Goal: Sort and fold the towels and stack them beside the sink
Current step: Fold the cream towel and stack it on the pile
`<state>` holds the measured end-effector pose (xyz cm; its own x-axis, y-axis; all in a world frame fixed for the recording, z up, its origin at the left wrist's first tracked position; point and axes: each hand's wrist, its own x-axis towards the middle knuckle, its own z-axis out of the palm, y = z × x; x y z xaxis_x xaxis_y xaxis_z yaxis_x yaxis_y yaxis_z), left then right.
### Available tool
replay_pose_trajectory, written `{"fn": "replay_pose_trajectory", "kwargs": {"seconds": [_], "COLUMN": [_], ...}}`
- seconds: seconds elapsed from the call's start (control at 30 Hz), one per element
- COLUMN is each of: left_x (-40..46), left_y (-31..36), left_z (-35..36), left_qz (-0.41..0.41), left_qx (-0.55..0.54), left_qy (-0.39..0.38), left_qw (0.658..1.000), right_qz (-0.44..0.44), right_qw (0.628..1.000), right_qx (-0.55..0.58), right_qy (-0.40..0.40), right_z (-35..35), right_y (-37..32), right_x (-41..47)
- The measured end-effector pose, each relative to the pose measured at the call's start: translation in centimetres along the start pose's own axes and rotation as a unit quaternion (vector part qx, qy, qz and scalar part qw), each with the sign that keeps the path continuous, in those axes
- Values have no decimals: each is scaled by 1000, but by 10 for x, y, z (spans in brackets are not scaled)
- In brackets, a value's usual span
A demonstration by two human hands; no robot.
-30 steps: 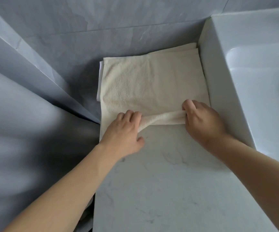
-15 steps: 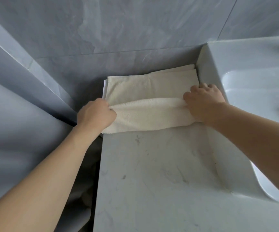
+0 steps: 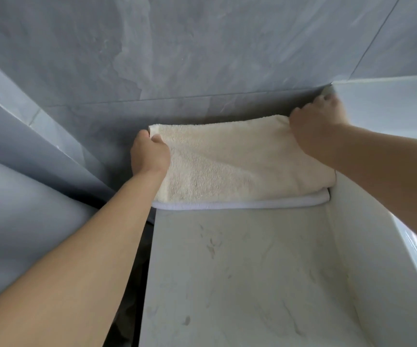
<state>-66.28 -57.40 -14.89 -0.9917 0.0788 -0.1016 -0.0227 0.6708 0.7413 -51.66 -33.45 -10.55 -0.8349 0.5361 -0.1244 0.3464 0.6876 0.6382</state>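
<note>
A cream towel lies folded in half at the back of the marble counter, against the grey tiled wall. Under it a folded white towel shows only as a thin front edge. My left hand grips the cream towel's far left corner, fingers curled over the fold. My right hand holds the far right corner next to the sink's side wall; its fingertips are blurred. The white sink stands to the right of the towels.
Grey marble-look tiles close off the back and the left side. A dark gap runs along the counter's left edge. The sink's outer wall borders the counter on the right.
Both hands have carried the cream towel's near edge up and over to the far edge, folding it in half. The white towel's front edge now shows beneath it.
</note>
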Motion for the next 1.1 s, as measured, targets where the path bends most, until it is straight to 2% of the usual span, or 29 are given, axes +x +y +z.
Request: {"fn": "replay_pose_trajectory", "kwargs": {"seconds": [0.2,0.3,0.43,0.53,0.6,0.67,0.73,0.8,0.93,1.1], "left_x": [19,17,11,-3,-19,-35,-43,-41,-32,-24], "left_y": [-6,-13,-12,-11,-6,-1,-2,-9,-24,-40], "left_z": [23,30,36,41,51,62,73,79,68,46], "left_qz": [59,90,127,239,330,371,355,328,300,248], "left_qx": [118,157,188,282,286,282,309,339,381,391], "left_qy": [0,28,68,114,62,-53,-146,-178,-156,-138], "left_qw": [991,983,971,922,898,883,870,864,861,875], "right_qz": [-9,-12,17,26,9,-38,-48,-21,13,21], "right_qw": [996,996,996,963,930,911,907,911,915,918], "right_qx": [-80,-72,79,211,309,382,411,410,403,395], "right_qy": [-44,-50,44,166,197,149,83,52,25,20], "right_z": [9,15,27,45,52,56,63,72,82,81], "right_y": [-13,-17,-17,-39,-60,-77,-83,-80,-67,-66], "right_x": [16,18,15,-6,-22,-29,-30,-27,-21,-20]}}
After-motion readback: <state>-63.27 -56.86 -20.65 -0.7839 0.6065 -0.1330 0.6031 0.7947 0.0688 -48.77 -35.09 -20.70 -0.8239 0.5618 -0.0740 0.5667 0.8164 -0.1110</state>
